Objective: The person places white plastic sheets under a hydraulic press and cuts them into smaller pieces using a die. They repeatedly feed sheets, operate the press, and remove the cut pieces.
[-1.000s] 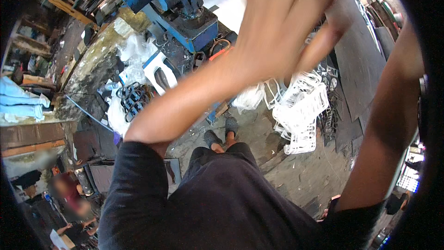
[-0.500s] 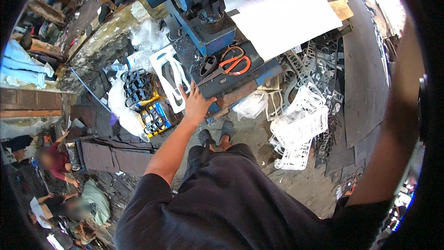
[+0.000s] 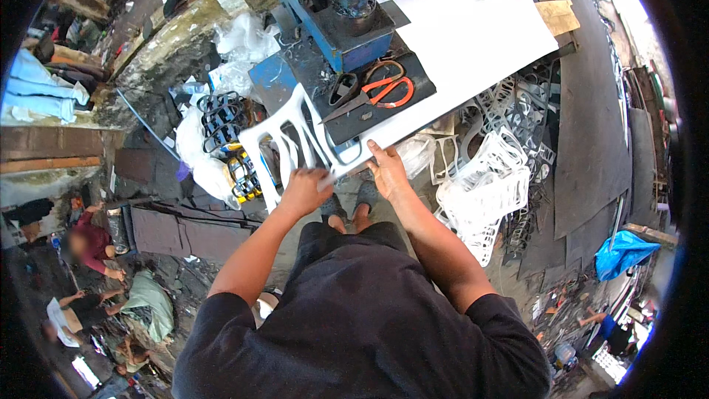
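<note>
My left hand [image 3: 306, 191] is closed, slightly blurred, on the near edge of a white cut-out sheet [image 3: 260, 149] with long curved openings. My right hand [image 3: 385, 166] pinches the front edge of a long white sheet [image 3: 443, 114], thumb on top. The two white pieces meet between my hands; I cannot tell whether they are joined. Just beyond, scissors with orange handles [image 3: 391, 92] lie on a black block [image 3: 417, 77]. Beside them is a black ring-shaped piece [image 3: 344, 89]. A blue press [image 3: 362, 52] stands behind the block.
Cut white frames [image 3: 484, 177] are heaped on the floor at right, beside dark sheets [image 3: 594, 140]. Clear plastic bags [image 3: 247, 37] and black strap-like cut-outs [image 3: 221, 120] lie at left. Several people, one in a maroon shirt [image 3: 92, 240], sit at far left. A blue tarp [image 3: 626, 253] is at right.
My right hand has come down from the right side to the white sheet's edge. The left hand has left the block's edge and closed on the cut-out sheet, which has shifted toward me.
</note>
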